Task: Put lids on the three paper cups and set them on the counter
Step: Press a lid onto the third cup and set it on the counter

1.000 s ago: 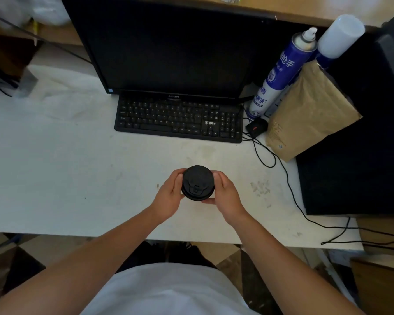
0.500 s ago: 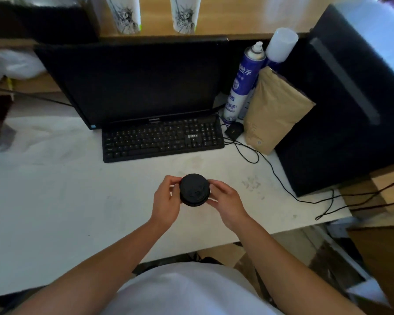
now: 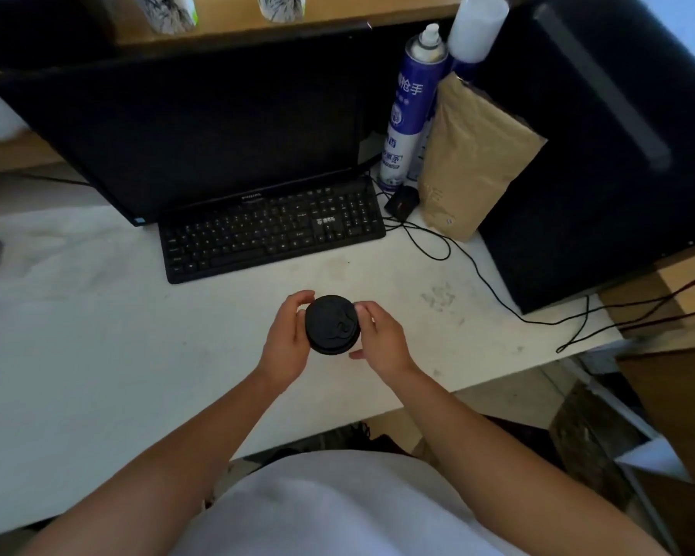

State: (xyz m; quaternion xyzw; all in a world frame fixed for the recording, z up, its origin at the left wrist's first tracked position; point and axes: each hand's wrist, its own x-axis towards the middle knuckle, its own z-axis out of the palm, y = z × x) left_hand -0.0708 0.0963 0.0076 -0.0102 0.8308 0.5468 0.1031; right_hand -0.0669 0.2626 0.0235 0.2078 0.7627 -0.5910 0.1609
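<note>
2 cups (image 3: 165, 12) now show at the frame's top on the counter (image 3: 338, 24), while your left hand (image 3: 285, 347) and right hand (image 3: 382, 343) pinch the lid (image 3: 332, 323).

The person wore a plain white short-sleeved top (image 3: 338, 503), visible across the chest and lower edge of the view, with no print or marking evident. Both forearms were bare to past the elbows. The left hand (image 3: 287, 347) and right hand (image 3: 382, 343) carried no gloves, rings, watch or wristband.
</note>
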